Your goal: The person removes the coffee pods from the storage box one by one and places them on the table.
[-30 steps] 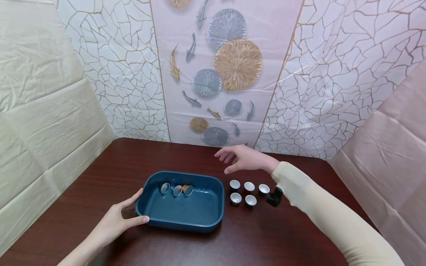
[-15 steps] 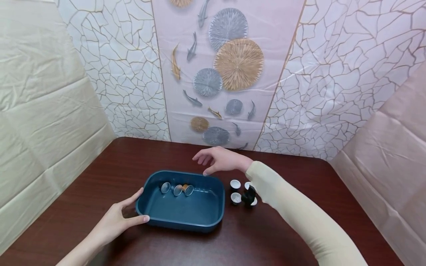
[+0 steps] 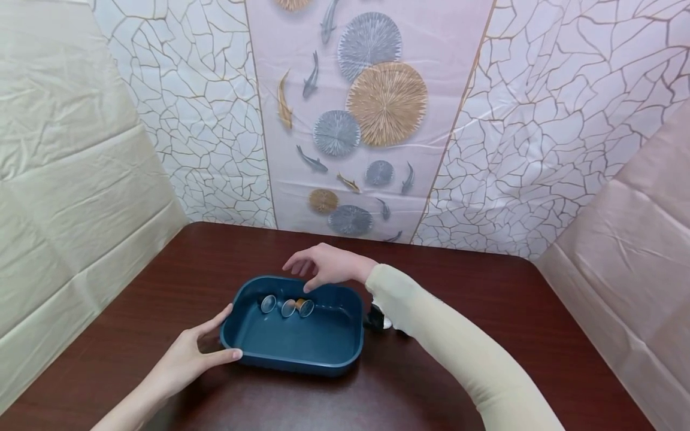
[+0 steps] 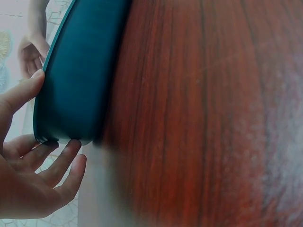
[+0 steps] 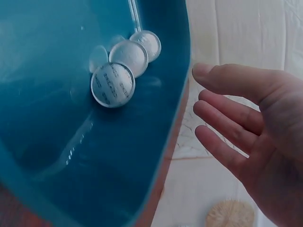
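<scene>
My left hand [image 3: 190,358] grips the left end of a dark blue rectangular dish [image 3: 291,362], thumb at the near corner and fingers along the end wall. In the left wrist view its fingertips touch the dish wall [image 4: 75,80]. Inside the dish, toward the back, lie three coffee capsules [image 3: 288,308] tipped on their sides; one silvery lid [image 5: 112,84] bears print in the right wrist view. My right hand [image 3: 330,263] hovers over the dish's back rim, fingers loosely bent, holding nothing.
Right of the dish, a white-lidded capsule [image 3: 387,323] peeks out beside a small black device [image 3: 375,317] at the right wrist; the sleeve [image 3: 431,323] hides what lies behind it. Patterned cloth [image 3: 345,120] hangs behind the brown table [image 3: 215,251].
My right hand has moved left, from above the table capsules to over the dish's back rim, its sleeve now covering most of those capsules. The left hand and dish stay put.
</scene>
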Demonstrator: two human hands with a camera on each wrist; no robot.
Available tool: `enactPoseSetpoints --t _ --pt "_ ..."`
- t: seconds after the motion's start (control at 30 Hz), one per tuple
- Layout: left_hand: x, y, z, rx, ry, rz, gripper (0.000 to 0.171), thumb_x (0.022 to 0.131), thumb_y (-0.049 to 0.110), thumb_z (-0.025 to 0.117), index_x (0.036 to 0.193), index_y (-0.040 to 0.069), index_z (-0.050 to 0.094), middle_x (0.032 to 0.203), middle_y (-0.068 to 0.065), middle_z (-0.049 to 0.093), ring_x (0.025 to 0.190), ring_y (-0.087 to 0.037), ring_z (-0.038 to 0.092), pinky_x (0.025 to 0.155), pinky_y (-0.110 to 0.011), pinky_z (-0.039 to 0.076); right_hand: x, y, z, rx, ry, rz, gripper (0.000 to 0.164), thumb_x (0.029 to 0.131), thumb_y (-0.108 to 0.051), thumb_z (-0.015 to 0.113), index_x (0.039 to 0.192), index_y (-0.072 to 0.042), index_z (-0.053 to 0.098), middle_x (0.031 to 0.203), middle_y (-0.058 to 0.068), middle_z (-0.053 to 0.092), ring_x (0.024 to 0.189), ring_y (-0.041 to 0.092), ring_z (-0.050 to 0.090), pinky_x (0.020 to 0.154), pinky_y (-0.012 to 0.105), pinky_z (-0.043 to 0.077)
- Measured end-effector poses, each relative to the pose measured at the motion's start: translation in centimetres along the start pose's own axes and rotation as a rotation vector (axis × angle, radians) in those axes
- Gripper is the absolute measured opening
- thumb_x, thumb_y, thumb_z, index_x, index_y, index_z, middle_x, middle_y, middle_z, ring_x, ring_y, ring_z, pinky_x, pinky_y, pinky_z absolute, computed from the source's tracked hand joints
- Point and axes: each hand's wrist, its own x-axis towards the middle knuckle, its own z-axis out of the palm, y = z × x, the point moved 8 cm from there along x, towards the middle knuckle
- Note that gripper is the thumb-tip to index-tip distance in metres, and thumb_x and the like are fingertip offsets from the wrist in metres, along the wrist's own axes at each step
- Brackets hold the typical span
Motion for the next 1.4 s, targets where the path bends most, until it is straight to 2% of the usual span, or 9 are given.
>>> enactPoseSetpoints --t 0.17,0.5,0.97,1.17,1.4 --pt "0.0 0.1 0.1 0.010 -0.007 -0.001 0.090 0.084 0.041 0.077 0.157 0.024 0.028 0.150 -0.025 0.046 0.127 -0.036 0.059 0.099 -0.051 0.051 1.0 -0.6 1.5 -0.002 -0.053 -0.017 0.053 0.088 -0.010 0.073 0.139 -0.012 0.056 0.128 0.012 0.067 0.115 0.023 0.066 0.095 0.028 0.055" --pt "0.0 0.1 0.1 0.007 -0.005 -0.002 0.089 0.084 0.042 0.077 0.157 0.026 0.028 0.150 -0.023 0.046 0.129 -0.035 0.057 0.103 -0.053 0.047 2.4 -0.4 4.4 -0.063 -0.162 0.064 0.052 0.090 -0.013 0.073 0.139 -0.017 0.057 0.131 0.005 0.067 0.113 0.013 0.068 0.091 0.023 0.056" --pt "-0.1 0.0 0.0 0.002 -0.011 -0.019 0.090 0.085 0.043 0.076 0.157 0.026 0.026 0.152 -0.023 0.044 0.130 -0.037 0.056 0.102 -0.053 0.049 3.3 -0.5 5.7 -0.137 -0.161 0.084 0.043 0.089 -0.015 0.074 0.130 -0.016 0.065 0.129 0.003 0.067 0.105 0.010 0.069 0.083 0.020 0.057" --pt "-0.1 -0.1 0.0 -0.006 -0.006 -0.026 0.089 0.084 0.042 0.076 0.157 0.026 0.027 0.151 -0.023 0.045 0.128 -0.036 0.058 0.101 -0.052 0.050 3.9 -0.5 6.1 -0.149 -0.161 0.092 0.040 0.088 -0.014 0.075 0.127 -0.016 0.067 0.122 0.002 0.070 0.099 0.008 0.069 0.083 0.019 0.057" --pt "0.0 -0.1 0.1 -0.007 -0.018 -0.007 0.089 0.086 0.040 0.076 0.158 0.024 0.026 0.153 -0.026 0.042 0.128 -0.038 0.058 0.099 -0.050 0.052 4.2 -0.5 7.0 -0.180 -0.171 0.084 0.039 0.088 -0.016 0.075 0.126 -0.018 0.068 0.119 0.001 0.070 0.097 0.008 0.065 0.084 0.018 0.055"
